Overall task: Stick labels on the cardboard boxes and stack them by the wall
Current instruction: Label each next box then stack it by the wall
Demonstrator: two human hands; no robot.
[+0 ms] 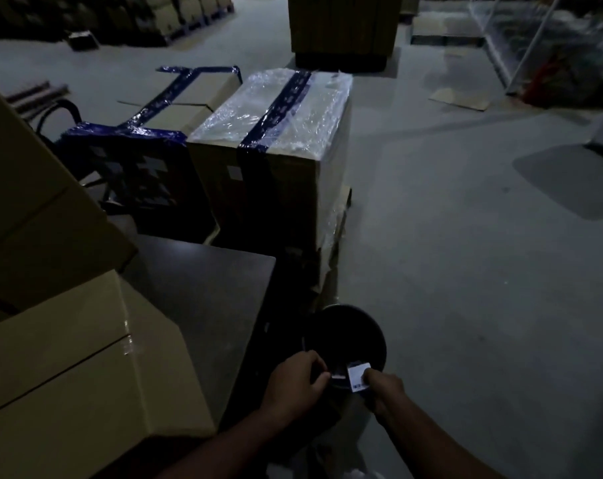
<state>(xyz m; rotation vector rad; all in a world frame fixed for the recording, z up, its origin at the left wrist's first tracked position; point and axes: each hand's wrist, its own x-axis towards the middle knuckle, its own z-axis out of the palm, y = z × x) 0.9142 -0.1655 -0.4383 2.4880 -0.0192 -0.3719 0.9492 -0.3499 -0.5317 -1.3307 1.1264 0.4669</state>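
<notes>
My right hand [383, 392] pinches a small white label [358, 376] over a round black bin [348, 337] on the floor. My left hand [296, 385] is beside it with its fingers curled, pinching a thin pale strip [338, 377] at the bin's rim. A sealed cardboard box [78, 375] lies on the dark table [203, 292] at my left, with another box [34, 209] behind it. Further ahead a plastic-wrapped box [275, 140] with blue tape stands on the floor.
A blue-taped box [186, 98] and a dark crate [137, 174] stand left of the wrapped box. A tall box on a pallet [341, 25] is at the far middle. Shelving with clear wrap [542, 39] is at the far right. Grey floor [465, 271] spreads to the right.
</notes>
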